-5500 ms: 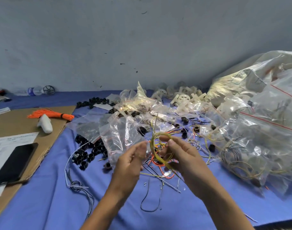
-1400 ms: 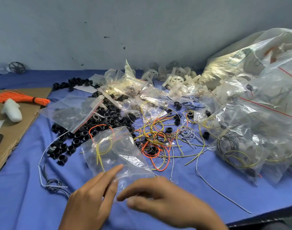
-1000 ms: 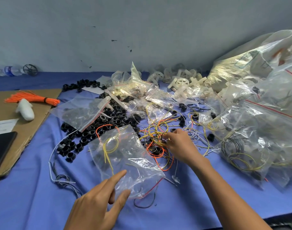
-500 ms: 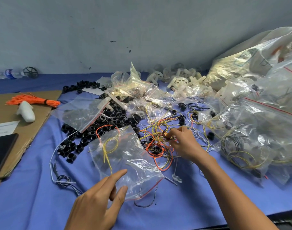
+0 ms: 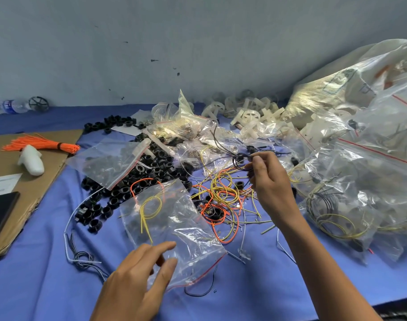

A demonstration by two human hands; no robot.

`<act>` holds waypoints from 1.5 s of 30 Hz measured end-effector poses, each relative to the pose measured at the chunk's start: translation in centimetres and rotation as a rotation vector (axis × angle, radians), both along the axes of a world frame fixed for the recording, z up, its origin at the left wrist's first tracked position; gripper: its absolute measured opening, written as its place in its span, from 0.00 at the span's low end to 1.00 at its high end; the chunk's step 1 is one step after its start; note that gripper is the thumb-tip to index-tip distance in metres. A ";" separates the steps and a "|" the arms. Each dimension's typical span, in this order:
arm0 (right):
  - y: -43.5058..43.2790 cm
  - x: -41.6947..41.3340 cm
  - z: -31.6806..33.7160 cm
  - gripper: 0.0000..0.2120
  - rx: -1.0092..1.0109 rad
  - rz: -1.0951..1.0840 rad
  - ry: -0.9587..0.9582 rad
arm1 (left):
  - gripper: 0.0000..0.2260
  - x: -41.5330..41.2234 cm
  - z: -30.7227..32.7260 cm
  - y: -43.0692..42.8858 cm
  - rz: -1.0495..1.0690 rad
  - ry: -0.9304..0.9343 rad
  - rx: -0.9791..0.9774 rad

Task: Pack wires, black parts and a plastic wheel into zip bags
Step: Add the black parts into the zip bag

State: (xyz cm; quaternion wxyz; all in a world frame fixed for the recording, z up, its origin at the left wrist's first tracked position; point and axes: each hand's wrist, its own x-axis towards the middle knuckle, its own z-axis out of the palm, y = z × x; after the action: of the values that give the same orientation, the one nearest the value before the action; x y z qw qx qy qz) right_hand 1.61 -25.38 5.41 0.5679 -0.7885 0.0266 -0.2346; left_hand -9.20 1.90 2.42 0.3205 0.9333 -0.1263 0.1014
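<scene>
head view: right hand pinches dark wires; left hand rests loose-fingered on zip bag.

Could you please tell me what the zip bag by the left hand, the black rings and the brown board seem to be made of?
Zip bag: thin clear plastic film, glossy; a yellow wire shows through it and it creases with glare. Black rings: probably moulded plastic, dull sheen, identical shapes. Brown board: likely cardboard, matte, with a ragged edge.
</scene>
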 end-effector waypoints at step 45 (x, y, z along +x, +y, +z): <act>6.4 -10.9 0.5 0.12 0.017 0.521 0.116 | 0.09 3.3 6.1 -2.3 -0.128 0.274 -1.024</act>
State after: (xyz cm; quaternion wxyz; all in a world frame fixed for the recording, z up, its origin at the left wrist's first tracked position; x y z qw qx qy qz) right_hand -9.33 -18.94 5.90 0.6132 -0.7761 -0.1426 -0.0348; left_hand -5.89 -0.35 8.52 0.7540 0.6526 -0.0744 0.0075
